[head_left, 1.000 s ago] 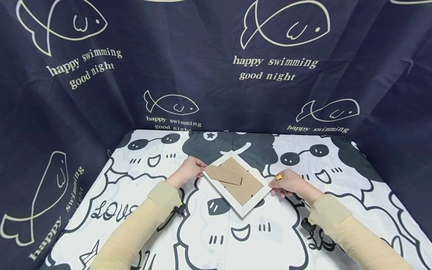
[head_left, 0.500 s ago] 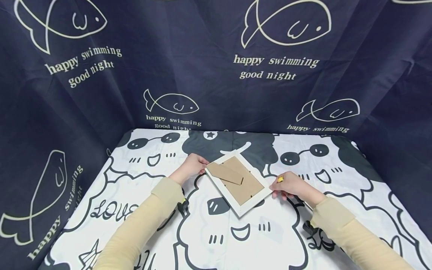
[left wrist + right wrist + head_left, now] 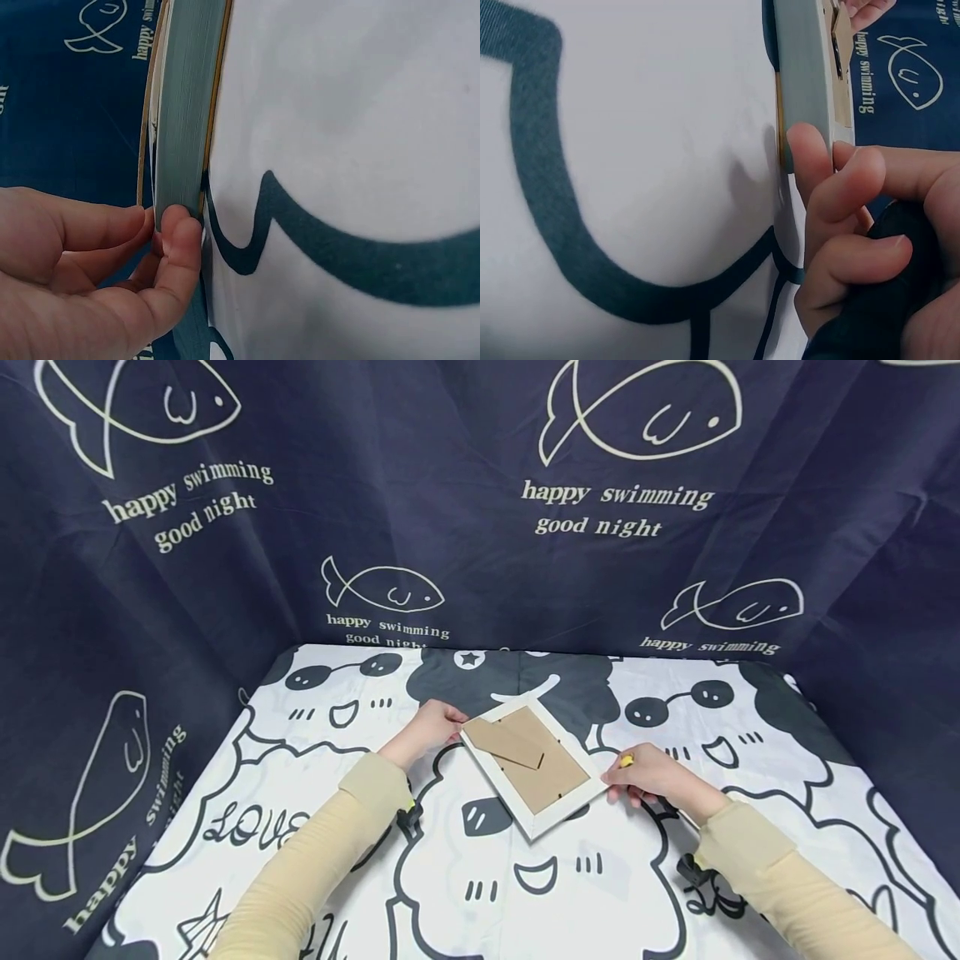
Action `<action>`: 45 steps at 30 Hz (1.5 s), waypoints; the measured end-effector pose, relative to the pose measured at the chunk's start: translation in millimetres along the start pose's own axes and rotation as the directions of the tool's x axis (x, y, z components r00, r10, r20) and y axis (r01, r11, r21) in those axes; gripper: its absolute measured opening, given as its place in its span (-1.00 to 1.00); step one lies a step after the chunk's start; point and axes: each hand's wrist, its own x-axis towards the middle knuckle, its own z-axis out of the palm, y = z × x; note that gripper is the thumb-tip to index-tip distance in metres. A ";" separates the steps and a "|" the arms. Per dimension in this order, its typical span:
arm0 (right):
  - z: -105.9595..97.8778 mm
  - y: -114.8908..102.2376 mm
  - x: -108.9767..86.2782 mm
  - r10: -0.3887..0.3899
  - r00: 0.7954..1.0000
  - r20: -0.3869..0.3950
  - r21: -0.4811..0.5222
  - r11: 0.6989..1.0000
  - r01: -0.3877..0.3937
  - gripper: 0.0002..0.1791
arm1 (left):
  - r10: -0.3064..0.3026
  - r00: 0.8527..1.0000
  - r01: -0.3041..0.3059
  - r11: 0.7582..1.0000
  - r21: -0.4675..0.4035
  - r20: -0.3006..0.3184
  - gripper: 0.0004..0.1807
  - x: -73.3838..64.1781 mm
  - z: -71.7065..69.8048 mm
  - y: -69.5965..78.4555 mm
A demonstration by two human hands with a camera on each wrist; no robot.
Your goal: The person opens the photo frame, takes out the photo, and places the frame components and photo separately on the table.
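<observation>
A white picture frame (image 3: 510,803) lies back side up, turned cornerwise, in the middle of the cloth. Its brown backing board (image 3: 562,774) and stand flap (image 3: 510,745) face up. My left hand (image 3: 431,731) pinches the left corner; in the left wrist view thumb and fingers (image 3: 180,247) lie about the frame's edge. At the right corner my right hand (image 3: 648,770) grips the frame's edge between thumb and fingertips. Tucked in that palm is a dark-handled tool (image 3: 889,281) with a yellow end (image 3: 627,761); its far end is mostly hidden.
A white cloth (image 3: 570,910) with black cartoon sheep covers the table. Dark blue curtains (image 3: 480,527) with fish drawings hang behind it and at both sides. A black strap piece (image 3: 408,817) sits at the left wrist.
The picture frame has turned slightly clockwise and shifted a little to the right. Both hands have moved slightly with it, still gripping its corners.
</observation>
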 end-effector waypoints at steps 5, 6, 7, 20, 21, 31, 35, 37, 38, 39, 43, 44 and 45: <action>-0.3 0.1 0.9 -0.001 1.000 0.004 -0.002 1.000 0.001 -0.84 | 0.025 1.000 -0.025 0.995 0.095 -0.002 -0.73 -4.7 -1.4 -0.4; -0.5 -0.1 1.1 0.001 1.000 0.003 -0.005 1.000 -0.001 -0.84 | 0.042 0.999 -0.041 0.991 0.124 -0.001 -0.70 -6.3 -1.5 -0.5; -1.1 -0.2 1.2 0.001 1.000 0.002 -0.012 1.000 -0.001 -0.84 | 0.052 0.999 -0.051 0.988 0.144 0.000 -0.67 -8.1 -1.1 -0.8; -45.1 -31.2 -18.4 -0.129 0.978 -0.163 0.034 0.990 0.136 -0.72 | 0.165 0.986 -0.151 0.925 0.349 -0.009 -0.31 -34.4 17.2 -3.8; -48.4 -36.7 -22.0 -0.151 0.970 -0.193 0.074 0.983 0.168 -0.75 | 0.171 0.985 -0.154 0.916 0.371 -0.013 -0.25 -35.4 18.6 -3.8; -64.2 -82.7 -53.2 -0.416 0.776 -0.475 0.547 0.551 0.630 -0.59 | 0.162 0.986 -0.132 0.875 0.466 -0.024 0.09 -38.7 23.5 -2.1; -62.4 -87.7 -54.3 -0.509 0.658 -0.555 0.667 0.200 0.717 -0.47 | 0.155 0.988 -0.133 0.868 0.479 -0.006 0.08 -36.9 21.9 -0.5; -60.6 -88.7 -53.9 -0.519 0.610 -0.599 0.682 0.070 0.728 -0.43 | 0.155 0.988 -0.137 0.869 0.475 0.003 0.06 -35.8 20.8 -0.2; -59.6 -88.8 -53.5 -0.516 0.593 -0.618 0.690 0.004 0.723 -0.41 | 0.155 0.988 -0.140 0.872 0.470 0.008 0.05 -35.0 20.2 0.0; -58.6 -89.1 -53.0 -0.503 0.586 -0.636 0.697 -0.048 0.715 -0.41 | 0.153 0.988 -0.141 0.875 0.464 0.012 0.05 -34.3 19.7 0.2; -55.8 -89.4 -49.6 -0.431 0.589 -0.684 0.707 -0.189 0.682 -0.45 | 0.143 0.990 -0.136 0.881 0.454 0.020 0.04 -31.3 18.8 1.1; -55.0 -89.2 -48.4 -0.420 0.594 -0.686 0.713 -0.228 0.663 -0.46 | 0.140 0.990 -0.134 0.879 0.457 0.021 0.03 -30.4 19.0 1.3; -53.9 -89.0 -47.0 -0.406 0.587 -0.701 0.699 -0.230 0.677 -0.46 | 0.140 0.990 -0.133 0.877 0.462 0.020 0.03 -29.6 19.3 1.6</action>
